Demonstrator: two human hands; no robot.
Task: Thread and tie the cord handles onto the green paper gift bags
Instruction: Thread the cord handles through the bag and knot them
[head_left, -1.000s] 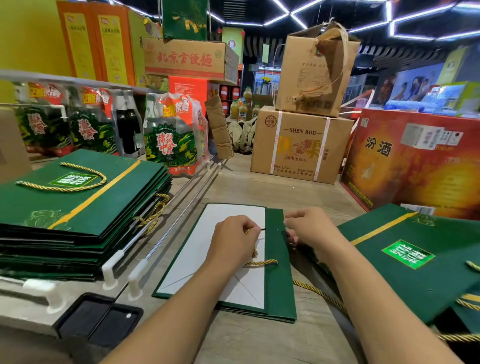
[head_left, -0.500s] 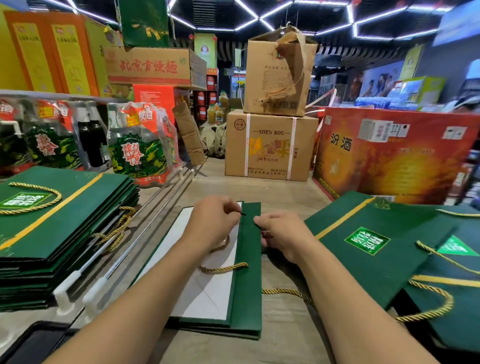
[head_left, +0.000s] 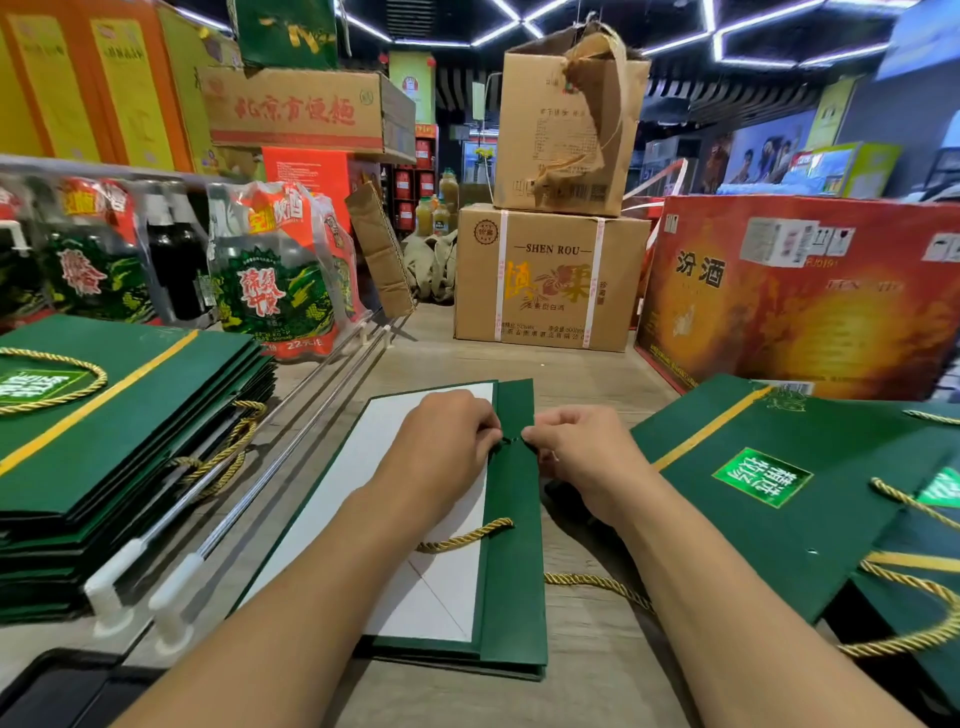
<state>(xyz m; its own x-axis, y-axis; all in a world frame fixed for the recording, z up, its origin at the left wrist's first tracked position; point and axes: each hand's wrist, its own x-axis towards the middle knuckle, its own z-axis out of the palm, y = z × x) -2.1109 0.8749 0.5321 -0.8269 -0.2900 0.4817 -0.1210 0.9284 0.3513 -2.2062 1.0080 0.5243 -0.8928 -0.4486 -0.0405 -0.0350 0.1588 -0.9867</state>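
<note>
I am pinching the dark tip of the gold cord (head_left: 467, 538) between the curled fingertips of my left hand (head_left: 447, 441), right at a hole in the folded top band of the green paper gift bag (head_left: 511, 571). My right hand (head_left: 579, 457) is curling in from the other side, fingertips gripping the band's edge beside that hole. The bag is lying flat on the wooden counter (head_left: 587, 691) straight before me, its white inside facing up. The cord is trailing across the band and under my right forearm. A stack of corded bags (head_left: 130, 431) is sitting to my left, more green bags (head_left: 753, 519) to my right, and a "SHEN ROU" carton (head_left: 550, 280) beyond.
</note>
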